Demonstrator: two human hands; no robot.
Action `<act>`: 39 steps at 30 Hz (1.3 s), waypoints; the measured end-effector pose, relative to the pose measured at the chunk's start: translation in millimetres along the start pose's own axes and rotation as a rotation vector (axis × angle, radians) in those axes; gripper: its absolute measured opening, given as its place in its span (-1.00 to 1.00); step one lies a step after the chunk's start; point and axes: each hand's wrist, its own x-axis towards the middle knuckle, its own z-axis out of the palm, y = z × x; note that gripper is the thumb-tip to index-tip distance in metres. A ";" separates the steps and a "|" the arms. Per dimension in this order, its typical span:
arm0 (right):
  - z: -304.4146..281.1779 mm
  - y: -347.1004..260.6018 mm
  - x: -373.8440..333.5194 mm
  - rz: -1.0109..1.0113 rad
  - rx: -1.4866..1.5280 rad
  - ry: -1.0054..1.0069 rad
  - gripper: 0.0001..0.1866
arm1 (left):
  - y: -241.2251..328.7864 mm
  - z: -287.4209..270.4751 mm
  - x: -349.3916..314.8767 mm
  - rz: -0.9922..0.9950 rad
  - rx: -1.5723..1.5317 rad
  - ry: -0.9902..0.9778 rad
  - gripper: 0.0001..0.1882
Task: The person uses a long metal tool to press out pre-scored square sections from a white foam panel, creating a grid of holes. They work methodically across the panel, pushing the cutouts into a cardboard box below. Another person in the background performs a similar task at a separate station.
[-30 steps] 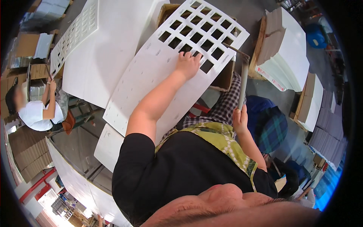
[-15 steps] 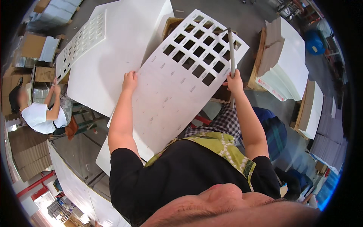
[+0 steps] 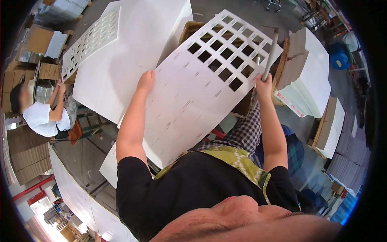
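A large white cardboard sheet slants across in front of me, its far end cut with rows of square openings. My left hand is closed on the sheet's left edge, thumb side up. In my right hand I grip a thin grey rod with a short bent end at its top, beside the right edge of the sheet. The near half of the sheet carries small printed marks and thin slits but no openings. Beneath the openings stands a brown cardboard box, mostly hidden by the sheet.
At the left lies a big white stack of sheets with another punched sheet on it. A person in a white shirt works at that punched sheet. Stacked boards stand on a pallet at the right, near a blue barrel.
The rod has swung from nearly upright to leaning right, and my right hand has shifted right. The sheet appears slightly further right; my left hand keeps its hold on the edge.
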 end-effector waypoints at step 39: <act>-120.4 -19.3 -199.7 0.092 -0.439 -0.381 -0.77 | 177.6 101.6 -47.9 0.624 0.152 0.140 -0.60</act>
